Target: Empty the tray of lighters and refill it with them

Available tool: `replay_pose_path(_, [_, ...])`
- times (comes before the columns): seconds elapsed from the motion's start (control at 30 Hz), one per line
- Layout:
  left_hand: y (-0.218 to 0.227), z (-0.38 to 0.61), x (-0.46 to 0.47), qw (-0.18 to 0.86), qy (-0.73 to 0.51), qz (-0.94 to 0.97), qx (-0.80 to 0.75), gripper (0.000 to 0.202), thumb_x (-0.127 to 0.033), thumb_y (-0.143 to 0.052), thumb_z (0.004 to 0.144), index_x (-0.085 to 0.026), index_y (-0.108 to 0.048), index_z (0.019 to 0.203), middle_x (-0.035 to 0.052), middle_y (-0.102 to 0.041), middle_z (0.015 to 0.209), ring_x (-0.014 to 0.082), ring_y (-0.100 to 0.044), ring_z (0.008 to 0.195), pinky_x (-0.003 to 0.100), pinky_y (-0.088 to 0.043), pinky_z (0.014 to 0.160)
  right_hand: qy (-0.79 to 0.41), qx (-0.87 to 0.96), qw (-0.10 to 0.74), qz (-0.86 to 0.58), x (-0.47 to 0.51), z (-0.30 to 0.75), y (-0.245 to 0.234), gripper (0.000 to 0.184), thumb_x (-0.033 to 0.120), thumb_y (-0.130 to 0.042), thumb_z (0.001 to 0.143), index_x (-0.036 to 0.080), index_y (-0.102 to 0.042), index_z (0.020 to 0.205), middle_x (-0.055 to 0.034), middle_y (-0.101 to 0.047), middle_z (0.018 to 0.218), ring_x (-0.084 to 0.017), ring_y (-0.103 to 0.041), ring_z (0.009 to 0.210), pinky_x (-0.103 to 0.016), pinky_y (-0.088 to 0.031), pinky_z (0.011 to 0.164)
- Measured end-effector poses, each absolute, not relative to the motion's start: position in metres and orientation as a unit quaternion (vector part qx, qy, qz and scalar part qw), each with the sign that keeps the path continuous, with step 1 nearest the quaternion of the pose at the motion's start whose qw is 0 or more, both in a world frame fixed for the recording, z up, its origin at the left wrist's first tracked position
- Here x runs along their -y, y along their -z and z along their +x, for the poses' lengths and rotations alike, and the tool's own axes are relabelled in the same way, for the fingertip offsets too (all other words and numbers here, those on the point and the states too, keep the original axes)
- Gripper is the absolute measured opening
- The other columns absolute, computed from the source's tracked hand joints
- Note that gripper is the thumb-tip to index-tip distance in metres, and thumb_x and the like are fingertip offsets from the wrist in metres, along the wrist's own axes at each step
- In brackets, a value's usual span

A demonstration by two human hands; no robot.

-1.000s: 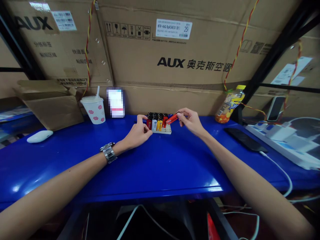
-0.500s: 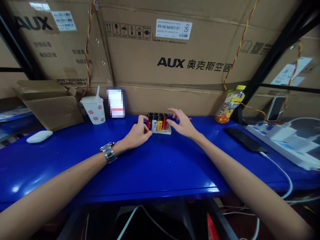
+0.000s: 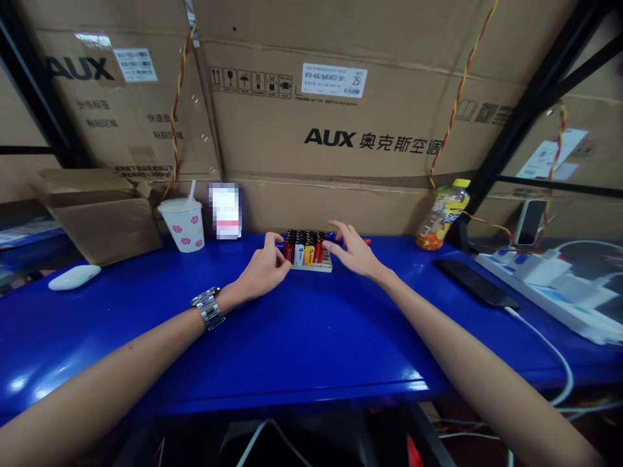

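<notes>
A pale tray (image 3: 314, 267) filled with upright lighters stands at the back of the blue table. Its front row has a dark red lighter (image 3: 289, 252), a white lighter (image 3: 298, 254), a yellow lighter (image 3: 309, 255) and a red lighter (image 3: 318, 251); empty slots show at the right end. My left hand (image 3: 264, 267), with a metal watch on the wrist, grips the tray's left end between curled fingers and thumb. At the right end my right hand (image 3: 355, 250) has its fingers apart, the thumb close to the red lighter; whether it touches is unclear. Blue and red lighters lie partly hidden behind this hand.
On the left are a paper bag (image 3: 104, 220), a lidded cup with straw (image 3: 182, 224), a lit phone (image 3: 226, 211) and a white case (image 3: 74, 277). A drink bottle (image 3: 442, 217), a black phone (image 3: 474, 282) and a power strip (image 3: 545, 285) occupy the right. Large cartons (image 3: 321, 162) rise behind.
The camera has tilted slightly, so the whole scene sits a little lower in view. Both hands stay at the ends of the lighter tray, with hardly any movement relative to it.
</notes>
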State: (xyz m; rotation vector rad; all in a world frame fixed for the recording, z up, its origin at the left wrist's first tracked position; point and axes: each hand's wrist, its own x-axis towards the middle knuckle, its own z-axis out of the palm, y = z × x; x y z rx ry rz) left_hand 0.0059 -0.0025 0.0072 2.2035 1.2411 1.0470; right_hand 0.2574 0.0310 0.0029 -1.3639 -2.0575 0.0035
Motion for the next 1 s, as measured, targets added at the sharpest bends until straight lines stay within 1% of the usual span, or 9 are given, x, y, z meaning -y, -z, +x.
replay_pose_path(0.1, [-0.005,-0.004,-0.015,0.151,-0.374,0.790,-0.461,0.033,-0.017,-0.051,0.074,-0.019,-0.041,0.105,-0.0003,-0.059,0.069,0.0162,-0.055,0.061,0.030,-0.040,0.061,0.014,0.740,0.331,-0.585,-0.047,0.281,-0.003,0.041,0.037,-0.030,0.094,0.019,-0.054,0.122,-0.0124,-0.059,0.109,-0.025,-0.054,0.107,-0.042,-0.042,0.094])
replay_pose_path(0.17, [-0.002,-0.014,-0.034,0.097,-0.349,0.801,-0.477,0.025,-0.016,-0.048,0.075,-0.018,-0.047,0.100,0.0026,-0.059,0.072,0.0181,-0.056,0.066,0.033,-0.042,0.066,0.047,0.702,0.267,-0.658,-0.056,0.299,-0.002,0.038,0.027,-0.032,0.090,0.018,-0.060,0.113,-0.0157,-0.058,0.114,-0.029,-0.052,0.111,-0.044,-0.042,0.092])
replay_pose_path(0.23, [0.003,-0.023,-0.056,0.038,-0.306,0.823,-0.477,0.021,-0.016,-0.046,0.076,-0.015,-0.054,0.096,0.0105,-0.061,0.087,0.0224,-0.057,0.081,0.037,-0.043,0.076,0.069,0.683,0.184,-0.703,-0.063,0.314,0.000,0.041,0.022,-0.035,0.086,0.019,-0.060,0.119,-0.0172,-0.055,0.125,-0.035,-0.049,0.116,-0.050,-0.042,0.090])
replay_pose_path(0.33, [0.010,-0.032,-0.084,-0.006,-0.234,0.859,-0.455,0.037,-0.017,-0.042,0.080,-0.012,-0.056,0.114,0.0177,-0.054,0.119,0.0277,-0.053,0.106,0.042,-0.040,0.090,0.074,0.696,0.074,-0.710,-0.065,0.324,0.005,0.050,0.018,-0.040,0.082,0.022,-0.054,0.129,-0.0146,-0.047,0.139,-0.039,-0.043,0.123,-0.058,-0.040,0.091])
replay_pose_path(0.43, [0.015,-0.030,-0.093,-0.008,-0.157,0.884,-0.440,0.045,-0.021,-0.039,0.085,-0.018,-0.050,0.128,0.0158,-0.047,0.136,0.0306,-0.048,0.115,0.046,-0.038,0.091,0.064,0.700,0.017,-0.711,-0.059,0.322,0.006,0.045,0.018,-0.040,0.083,0.021,-0.059,0.124,-0.0150,-0.056,0.131,-0.035,-0.051,0.116,-0.056,-0.041,0.090])
replay_pose_path(0.53, [0.015,-0.026,-0.089,-0.002,-0.102,0.892,-0.441,0.039,-0.023,-0.036,0.088,-0.020,-0.053,0.123,0.0144,-0.057,0.126,0.0306,-0.052,0.109,0.045,-0.040,0.085,0.111,0.705,-0.023,-0.700,-0.046,0.321,0.001,0.037,0.023,-0.045,0.083,0.018,-0.063,0.114,-0.0177,-0.062,0.118,-0.034,-0.054,0.110,-0.051,-0.043,0.086])
replay_pose_path(0.67, [0.013,-0.029,-0.077,-0.048,-0.090,0.884,-0.456,0.029,-0.028,-0.036,0.090,-0.015,-0.057,0.105,0.0180,-0.061,0.107,0.0320,-0.055,0.095,0.044,-0.042,0.076,0.143,0.766,-0.059,-0.624,-0.033,0.328,-0.012,0.031,0.020,-0.057,0.074,0.022,-0.066,0.103,-0.0124,-0.065,0.109,-0.033,-0.054,0.106,-0.041,-0.042,0.078])
replay_pose_path(0.8, [0.012,-0.035,-0.070,-0.066,-0.092,0.884,-0.454,0.028,-0.034,-0.037,0.091,-0.014,-0.054,0.102,0.0194,-0.059,0.104,0.0326,-0.055,0.091,0.042,-0.042,0.071,0.051,0.828,-0.013,-0.558,-0.031,0.327,-0.020,0.018,0.016,-0.059,0.066,0.020,-0.059,0.084,-0.0051,-0.065,0.082,-0.020,-0.058,0.075,-0.029,-0.039,0.065])
replay_pose_path(1.0, [0.019,-0.038,-0.060,-0.015,-0.168,0.870,-0.463,0.020,-0.032,-0.044,0.087,-0.016,-0.051,0.098,0.0170,-0.059,0.099,0.0304,-0.055,0.089,0.041,-0.041,0.071,-0.050,0.804,0.283,-0.520,-0.041,0.295,-0.017,0.014,0.024,-0.055,0.069,0.022,-0.042,0.076,0.0041,-0.052,0.062,-0.013,-0.045,0.055,-0.027,-0.037,0.057])
